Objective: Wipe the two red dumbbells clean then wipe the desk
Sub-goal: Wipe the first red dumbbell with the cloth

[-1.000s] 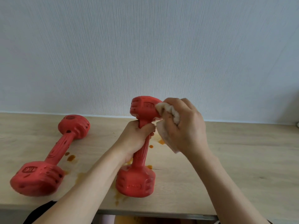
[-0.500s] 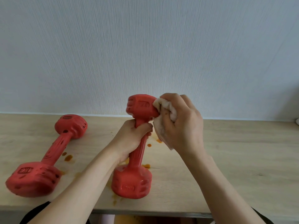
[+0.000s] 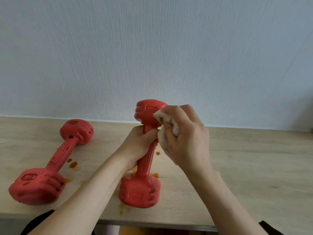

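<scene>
The upright red dumbbell (image 3: 144, 158) stands on its lower head near the front edge of the wooden desk (image 3: 254, 167), its handle wrapped by the curled fingers of the left hand (image 3: 138, 146) just under the upper head; the right hand (image 3: 184, 134) bunches a crumpled white cloth (image 3: 166, 124) in closed fingers and presses it to the side of that upper head; since a second ago the cloth has slid from the head's near corner up across its face, so this head is likely nearly wiped; orange sauce spots (image 3: 73, 164) lie on the desk left of the gripping fingers; beyond them the second dumbbell (image 3: 54, 160) lies flat, spotted, apparently not yet cleaned.
</scene>
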`<action>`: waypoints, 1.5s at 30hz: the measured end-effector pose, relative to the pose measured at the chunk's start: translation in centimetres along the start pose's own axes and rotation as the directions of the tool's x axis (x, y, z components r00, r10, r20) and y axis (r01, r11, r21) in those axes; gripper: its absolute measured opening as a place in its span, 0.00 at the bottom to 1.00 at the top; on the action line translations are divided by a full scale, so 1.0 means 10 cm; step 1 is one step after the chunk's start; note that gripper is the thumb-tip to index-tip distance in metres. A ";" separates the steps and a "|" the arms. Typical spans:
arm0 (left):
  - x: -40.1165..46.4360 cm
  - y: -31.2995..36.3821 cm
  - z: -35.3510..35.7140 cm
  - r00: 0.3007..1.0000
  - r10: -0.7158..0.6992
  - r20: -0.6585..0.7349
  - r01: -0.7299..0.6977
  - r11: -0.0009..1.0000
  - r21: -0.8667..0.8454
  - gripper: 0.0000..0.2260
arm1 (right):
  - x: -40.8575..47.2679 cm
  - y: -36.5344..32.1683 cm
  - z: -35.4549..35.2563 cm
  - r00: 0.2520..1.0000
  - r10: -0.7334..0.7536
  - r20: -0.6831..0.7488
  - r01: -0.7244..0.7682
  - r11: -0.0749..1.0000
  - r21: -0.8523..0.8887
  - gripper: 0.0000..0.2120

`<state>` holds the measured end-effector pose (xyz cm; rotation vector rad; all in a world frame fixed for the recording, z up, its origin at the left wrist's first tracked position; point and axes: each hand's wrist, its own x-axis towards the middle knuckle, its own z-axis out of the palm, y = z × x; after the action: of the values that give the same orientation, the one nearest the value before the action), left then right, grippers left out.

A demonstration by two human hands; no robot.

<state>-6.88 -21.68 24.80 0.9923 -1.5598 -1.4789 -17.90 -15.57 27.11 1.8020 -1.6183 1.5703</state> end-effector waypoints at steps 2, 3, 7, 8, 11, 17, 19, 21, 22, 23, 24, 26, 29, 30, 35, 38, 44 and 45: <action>-0.01 -0.01 0.03 1.000 0.002 0.000 -0.002 1.000 0.007 0.07 | 0.00 0.04 -0.01 0.998 0.058 0.011 -0.058 0.998 0.018 0.13; -0.01 -0.01 0.03 1.000 -0.005 -0.009 0.004 1.000 -0.004 0.07 | -0.01 0.09 -0.02 0.995 0.100 0.025 -0.100 0.995 0.030 0.15; -0.02 -0.03 0.03 0.999 -0.032 -0.032 0.031 0.998 -0.048 0.08 | -0.05 0.25 -0.02 0.968 0.232 0.091 -0.234 0.972 0.012 0.17; -0.02 -0.03 0.02 0.999 -0.029 -0.034 0.027 0.998 -0.048 0.07 | -0.05 0.24 -0.02 0.969 0.234 0.073 -0.236 0.972 0.021 0.18; -0.02 -0.01 0.01 1.000 0.005 -0.029 -0.005 1.000 0.000 0.10 | -0.02 0.09 0.02 0.995 0.100 0.001 -0.100 0.995 0.008 0.11; -0.02 -0.01 0.03 0.999 0.026 0.037 -0.026 0.999 0.021 0.08 | 0.01 0.19 0.04 0.988 0.150 0.022 -0.152 0.979 0.133 0.06; 0.00 -0.03 0.02 0.999 0.011 0.049 -0.011 1.000 -0.007 0.07 | -0.04 0.33 0.06 0.970 0.232 0.077 -0.242 0.958 0.154 0.04; -0.01 -0.04 0.01 0.998 0.009 0.055 -0.007 1.000 -0.028 0.06 | -0.07 0.41 0.09 0.940 0.314 0.133 -0.334 0.928 0.165 0.04; -0.03 -0.03 0.00 0.998 0.009 0.058 -0.007 0.999 -0.032 0.07 | -0.08 0.42 0.10 0.931 0.337 0.140 -0.358 0.917 0.175 0.05; -0.03 -0.03 0.00 0.998 0.007 0.058 -0.005 0.999 -0.036 0.08 | -0.08 0.40 0.10 0.932 0.339 0.125 -0.358 0.915 0.186 0.06; -0.03 -0.02 -0.01 0.999 0.002 0.052 0.000 0.999 -0.047 0.08 | -0.07 0.36 0.10 0.943 0.319 0.095 -0.332 0.922 0.197 0.07; -0.02 -0.01 -0.02 0.999 -0.008 0.036 0.010 0.998 -0.061 0.07 | -0.05 0.21 0.08 0.976 0.215 0.016 -0.214 0.956 0.200 0.06; -0.01 -0.01 0.00 0.998 0.014 0.060 -0.012 0.999 -0.036 0.08 | -0.04 0.13 0.07 0.994 0.103 -0.040 -0.096 0.984 0.150 0.07; -0.01 -0.01 0.01 0.997 0.023 0.077 -0.021 0.999 -0.030 0.09 | -0.04 0.15 0.07 0.990 0.139 -0.033 -0.132 0.977 0.168 0.06; 0.00 -0.02 0.02 0.990 0.026 0.140 -0.021 0.999 -0.034 0.18 | -0.03 0.38 0.07 0.928 0.358 0.104 -0.371 0.866 0.336 0.09; -0.04 0.02 0.02 0.979 0.049 0.197 -0.040 0.998 -0.050 0.04 | -0.03 0.46 0.11 0.873 0.443 0.205 -0.482 0.720 0.500 0.07; -0.02 0.04 -0.02 0.964 0.057 0.260 -0.070 0.997 0.044 0.08 | -0.04 0.49 0.11 0.755 0.533 0.382 -0.597 0.317 0.737 0.03; 0.00 0.04 -0.05 0.972 0.072 0.226 -0.095 0.991 0.095 0.09 | -0.04 0.50 0.11 0.754 0.547 0.362 -0.592 0.329 0.736 0.03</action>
<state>-6.40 -21.85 25.24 0.8302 -1.8322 -1.5024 -21.35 -17.93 24.17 1.6260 -1.8029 3.0915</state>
